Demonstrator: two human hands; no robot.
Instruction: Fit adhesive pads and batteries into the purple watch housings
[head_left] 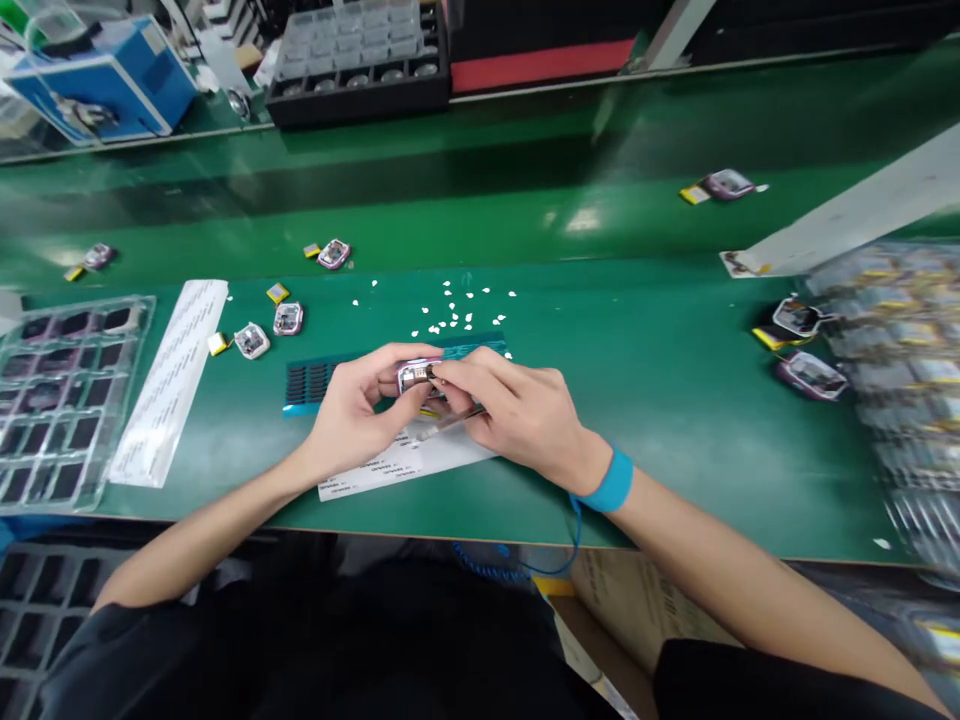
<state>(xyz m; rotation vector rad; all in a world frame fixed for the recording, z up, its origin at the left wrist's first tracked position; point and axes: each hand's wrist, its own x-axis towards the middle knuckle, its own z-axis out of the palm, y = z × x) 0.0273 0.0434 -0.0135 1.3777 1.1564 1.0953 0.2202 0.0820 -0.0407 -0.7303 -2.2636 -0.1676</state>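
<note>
My left hand is closed around the edge of a small square device casing with a purple rim and exposed inner parts. Above it, the thumb and forefinger of my right hand pinch together at the casing's right side, and what lies between those fingertips is too small to make out. A slim, pale stick-like tool juts leftward from under my right hand's curled fingers. Beneath both hands lie a printed white sheet and a blue-edged strip with black pieces. A blue wristband circles my right wrist.
Several open casings with yellow batteries, such as one casing, lie around the green bench. Small white stickers are scattered ahead. Clear trays stand left and right. A white post slants at right.
</note>
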